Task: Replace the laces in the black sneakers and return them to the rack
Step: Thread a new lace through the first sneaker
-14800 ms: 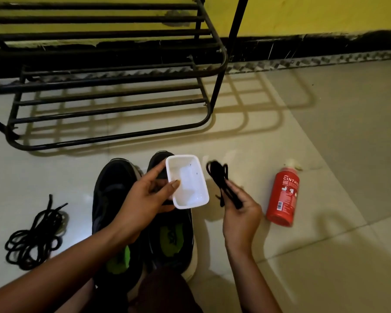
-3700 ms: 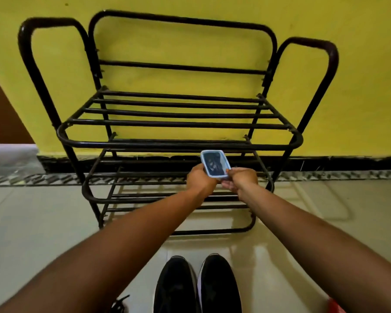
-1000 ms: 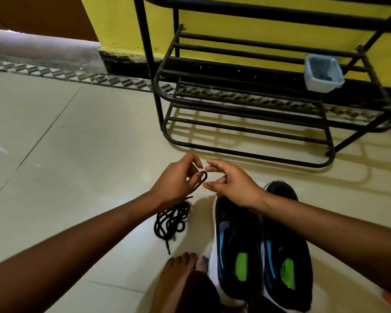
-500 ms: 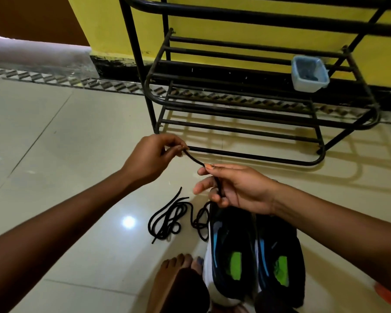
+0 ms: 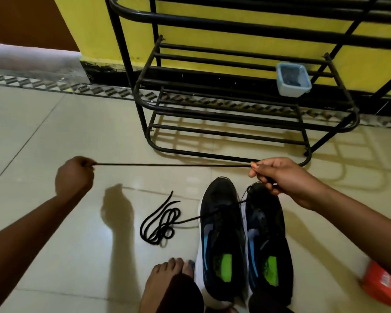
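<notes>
Head view: my left hand (image 5: pixel 73 177) and right hand (image 5: pixel 280 179) pinch thin black shoelace (image 5: pixel 172 164) taut; red plastic bottle (image 5: pixel 379 288) blurred, partly behind forearm.

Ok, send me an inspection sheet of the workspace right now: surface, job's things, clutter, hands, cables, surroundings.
Surface: glossy pale floor tiles.
Job's things: black sneakers side by side, no lacing visible; black lace taut between both hands, its tail trailing over the sneakers to a coil; rack behind.
Clutter: blue-rimmed container on a rack shelf; red bottle, blurred, at the right edge.
Hands: left hand pinches the lace end; right hand grips the lace.
Cables: nothing seen.
Surroundings: yellow wall; bare foot.
</notes>
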### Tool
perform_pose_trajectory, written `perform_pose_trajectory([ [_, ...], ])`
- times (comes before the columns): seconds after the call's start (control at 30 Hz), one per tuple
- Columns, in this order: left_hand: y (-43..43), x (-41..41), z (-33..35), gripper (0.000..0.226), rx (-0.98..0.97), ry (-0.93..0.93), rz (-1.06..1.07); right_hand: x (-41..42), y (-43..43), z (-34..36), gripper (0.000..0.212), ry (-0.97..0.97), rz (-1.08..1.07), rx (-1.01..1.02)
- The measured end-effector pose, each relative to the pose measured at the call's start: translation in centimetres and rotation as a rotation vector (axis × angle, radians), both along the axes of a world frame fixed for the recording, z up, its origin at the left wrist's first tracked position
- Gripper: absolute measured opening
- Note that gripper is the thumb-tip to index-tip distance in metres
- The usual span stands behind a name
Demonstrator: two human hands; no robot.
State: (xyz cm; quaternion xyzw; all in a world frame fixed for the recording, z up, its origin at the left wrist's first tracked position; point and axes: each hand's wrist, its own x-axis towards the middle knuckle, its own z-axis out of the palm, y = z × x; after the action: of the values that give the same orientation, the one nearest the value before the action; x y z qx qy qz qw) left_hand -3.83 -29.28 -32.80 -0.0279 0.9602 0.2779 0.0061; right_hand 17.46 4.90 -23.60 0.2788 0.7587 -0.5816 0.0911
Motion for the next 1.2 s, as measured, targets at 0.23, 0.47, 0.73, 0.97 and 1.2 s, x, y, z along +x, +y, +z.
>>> perform_pose_trajectory([
  [0.23, 6.3, 5.5, 0.3, 0.018, 0.37, -0.238, -0.33, 0.2, -3.1, -1.6, 0.025, 0.079, 0.276, 0.411],
  [0.47, 15.4, 12.8, 4.5, 0.023, 0.38, -0.193, -0.931, -0.4, -4.9, -1.7, 0.025, 0.062, 0.322, 0.501],
  [0.73, 15.1, 12.9, 4.2, 0.011, 0.377, -0.151, -0.918, 1.1, -3.2, -2.0, 0.029, 0.066, 0.294, 0.361],
  [0.97, 12.6, 9.7, 1.5, 0.014, 0.479, -0.32, -0.422, 2.9, 0.9, -0.8, 0.03, 0.024, 0.131, 0.377],
  [1.2, 9.5, 6.8, -1.8, 0.013, 0.402, -0.394, -0.15, 3.9, 3.9, -0.3, 0.027, 0.036, -0.034, 0.421],
])
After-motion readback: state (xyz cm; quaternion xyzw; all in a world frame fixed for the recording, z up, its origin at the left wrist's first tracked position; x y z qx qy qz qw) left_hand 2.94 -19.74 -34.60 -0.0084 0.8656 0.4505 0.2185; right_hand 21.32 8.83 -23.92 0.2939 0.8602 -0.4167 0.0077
